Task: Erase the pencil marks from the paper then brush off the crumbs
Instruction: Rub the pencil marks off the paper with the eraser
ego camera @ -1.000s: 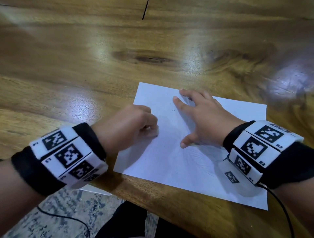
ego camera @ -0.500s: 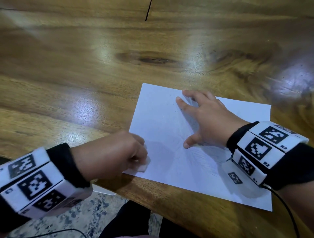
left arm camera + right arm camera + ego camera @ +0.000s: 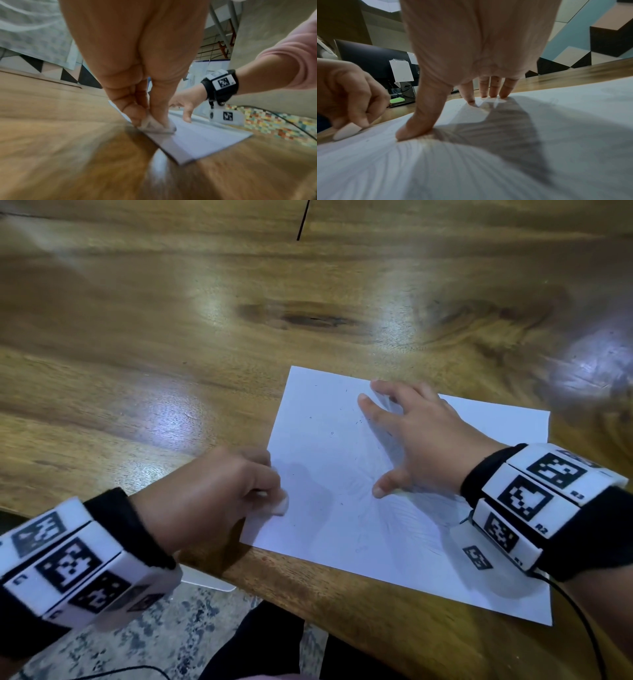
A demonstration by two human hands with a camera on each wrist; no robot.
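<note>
A white sheet of paper point(image 3: 342, 508) lies near the front edge of the wooden table point(image 3: 171, 354), with faint pencil marks and small dark eraser crumbs point(image 3: 331, 434) scattered on its left half. My left hand point(image 3: 219, 494) pinches a white eraser point(image 3: 279, 505) and holds it against the paper's near left edge; the eraser point(image 3: 154, 125) and the eraser point(image 3: 347, 130) show in both wrist views. My right hand point(image 3: 421, 440) lies spread on the paper, its fingertips point(image 3: 471, 100) and thumb pressing the sheet flat.
The table's front edge point(image 3: 308, 587) runs just below the paper, with a patterned rug point(image 3: 137, 642) and dark trousers beneath. A black cable point(image 3: 582, 618) trails from my right wrist. A dark seam point(image 3: 303, 220) crosses the far tabletop.
My left hand drew the eraser back from the paper's middle toward its near left corner, then shifted slightly up along the left edge. My right hand stayed pressed on the sheet.
</note>
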